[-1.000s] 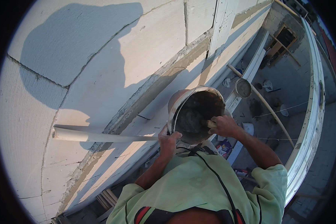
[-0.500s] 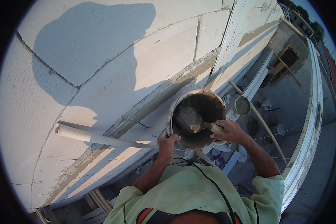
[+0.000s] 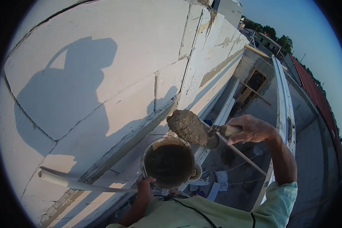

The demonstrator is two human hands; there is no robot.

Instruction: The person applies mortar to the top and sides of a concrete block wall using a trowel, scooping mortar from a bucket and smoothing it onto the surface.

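My right hand (image 3: 250, 130) is wrapped round the wooden handle of a trowel (image 3: 228, 130), raised above and to the right of the bucket. A thick heap of wet grey mortar (image 3: 187, 127) covers the trowel's blade, which is hidden beneath it. Lower down, my left hand (image 3: 144, 187) grips the near left rim of a round bucket (image 3: 143, 161), the thumb over its edge. Dark mortar coats the bucket's inside. The loaded trowel is close to the ledge of the pale block wall (image 3: 140, 91).
A white pipe (image 3: 72, 184) juts out at lower left by the wall. Far below lies a floor with scattered debris (image 3: 221, 178) and a slanting pole (image 3: 250, 164). On the right, a long pale beam (image 3: 284, 102) runs away from me. A red roof (image 3: 307, 87) lies beyond.
My right hand has lifted the trowel with mortar out of the bucket, up and to the right. The bucket, still in my left hand, sits lower and further left as the view swings rightward.
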